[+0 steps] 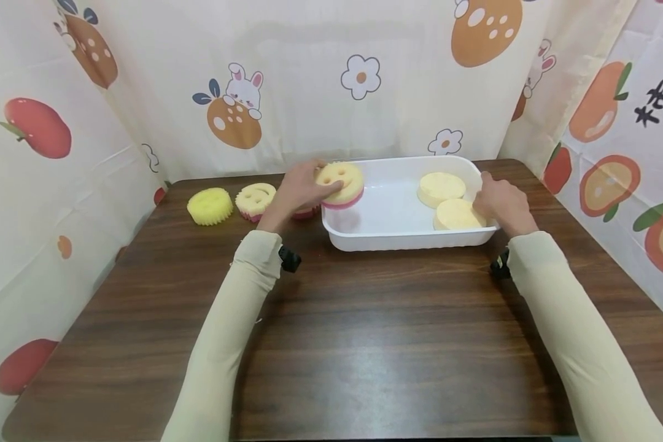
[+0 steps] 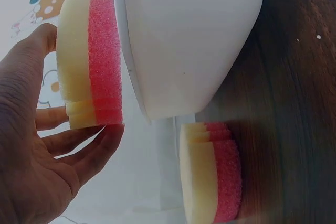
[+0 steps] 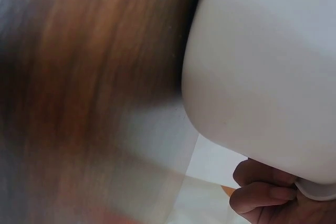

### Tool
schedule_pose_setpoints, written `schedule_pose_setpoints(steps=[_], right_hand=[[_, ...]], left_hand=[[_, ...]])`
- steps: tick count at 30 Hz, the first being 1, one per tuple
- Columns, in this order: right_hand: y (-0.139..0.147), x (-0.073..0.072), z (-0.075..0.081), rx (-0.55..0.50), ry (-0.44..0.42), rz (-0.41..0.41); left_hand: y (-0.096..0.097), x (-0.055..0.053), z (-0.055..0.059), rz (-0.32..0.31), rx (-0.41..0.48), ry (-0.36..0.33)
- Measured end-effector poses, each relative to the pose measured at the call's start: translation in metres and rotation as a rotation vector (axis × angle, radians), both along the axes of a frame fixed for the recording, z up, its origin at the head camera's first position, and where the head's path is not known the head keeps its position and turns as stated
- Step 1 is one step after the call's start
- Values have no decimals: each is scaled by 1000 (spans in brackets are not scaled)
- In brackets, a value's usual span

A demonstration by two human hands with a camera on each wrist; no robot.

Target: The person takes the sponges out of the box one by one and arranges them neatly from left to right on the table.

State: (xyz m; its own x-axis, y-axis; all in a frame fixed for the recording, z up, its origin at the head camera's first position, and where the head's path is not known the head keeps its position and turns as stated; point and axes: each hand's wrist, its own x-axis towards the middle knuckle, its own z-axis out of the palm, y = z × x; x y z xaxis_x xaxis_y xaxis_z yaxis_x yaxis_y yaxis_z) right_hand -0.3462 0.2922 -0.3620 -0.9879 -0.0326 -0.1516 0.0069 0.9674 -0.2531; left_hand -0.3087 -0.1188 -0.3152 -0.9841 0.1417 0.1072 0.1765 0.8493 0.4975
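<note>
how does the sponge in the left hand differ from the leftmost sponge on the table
The held sponge is cream with a pink layer beneath; the leftmost sponge shows only yellow.
The held sponge is raised in the left hand, near the tray; the leftmost sponge lies on the table, untouched.
Both are round and thick.

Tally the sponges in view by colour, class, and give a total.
Pink-and-cream sponges: 3
Pale yellow sponges, in the tray: 2
Bright yellow sponge: 1
Total: 6
</note>
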Motion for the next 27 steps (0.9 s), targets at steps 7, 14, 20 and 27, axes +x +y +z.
schedule_pose_setpoints(steps=[7, 14, 20, 27], right_hand=[[2, -1, -1, 3, 10, 11], [1, 0, -1, -6, -7, 15], [0, 0, -2, -10, -6, 21], [3, -1, -5, -13, 24, 31]], left_hand=[[-7, 3, 1, 21, -4, 1], [-16, 8, 0, 29, 1, 22], [-24, 11, -3, 66, 21, 5], [-30, 12, -4, 77, 28, 28]])
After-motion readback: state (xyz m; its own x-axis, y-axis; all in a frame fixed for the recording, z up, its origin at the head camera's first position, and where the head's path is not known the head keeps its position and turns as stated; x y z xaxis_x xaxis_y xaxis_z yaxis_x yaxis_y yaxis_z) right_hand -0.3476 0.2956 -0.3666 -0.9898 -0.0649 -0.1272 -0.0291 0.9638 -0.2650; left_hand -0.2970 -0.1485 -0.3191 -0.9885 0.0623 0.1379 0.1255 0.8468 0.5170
